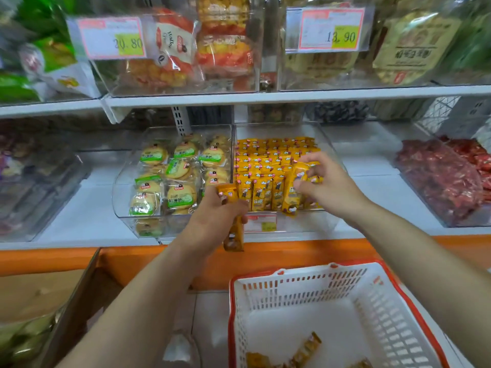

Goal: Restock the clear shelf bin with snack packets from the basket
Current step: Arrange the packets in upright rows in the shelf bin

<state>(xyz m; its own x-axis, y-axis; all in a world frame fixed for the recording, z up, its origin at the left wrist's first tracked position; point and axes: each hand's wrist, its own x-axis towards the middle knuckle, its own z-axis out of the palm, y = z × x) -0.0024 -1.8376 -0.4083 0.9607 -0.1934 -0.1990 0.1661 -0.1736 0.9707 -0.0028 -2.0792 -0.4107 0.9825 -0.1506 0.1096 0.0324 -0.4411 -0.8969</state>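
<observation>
— Clear plastic on the left holds the round biscuits (170,176). Next to it?
— The left hand (212,219) is curled round some yellow packets (233,235), just in front of the clear shelf bin (313,224), which is packed with rows of the same.
— Further right?
— The right hand (326,187) pinches one packet (293,192) upright over the front row. Lower right, the white basket (372,288) holds a few more.
</observation>
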